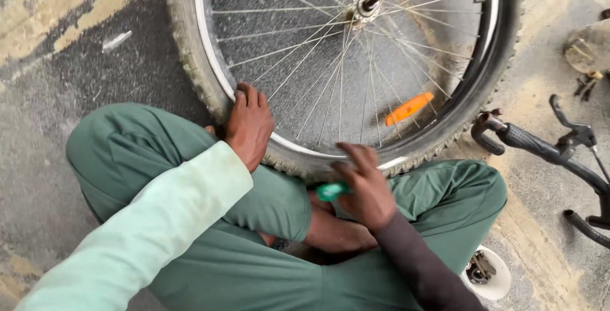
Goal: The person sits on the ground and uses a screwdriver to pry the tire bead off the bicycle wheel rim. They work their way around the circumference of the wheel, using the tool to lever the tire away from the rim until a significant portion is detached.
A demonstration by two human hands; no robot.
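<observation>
A bicycle wheel with a knobby tyre, silver rim, spokes and an orange reflector lies on the ground against my crossed legs in green trousers. My left hand grips the tyre and rim at the wheel's lower left. My right hand is at the wheel's near edge, fingers closed around a small green tool pressed by the tyre. The hub and axle show near the top.
Black bicycle handlebars with a brake lever lie at the right. A white bowl holding small metal parts sits by my right knee. More small parts lie at the far right. Rough stained concrete surrounds everything.
</observation>
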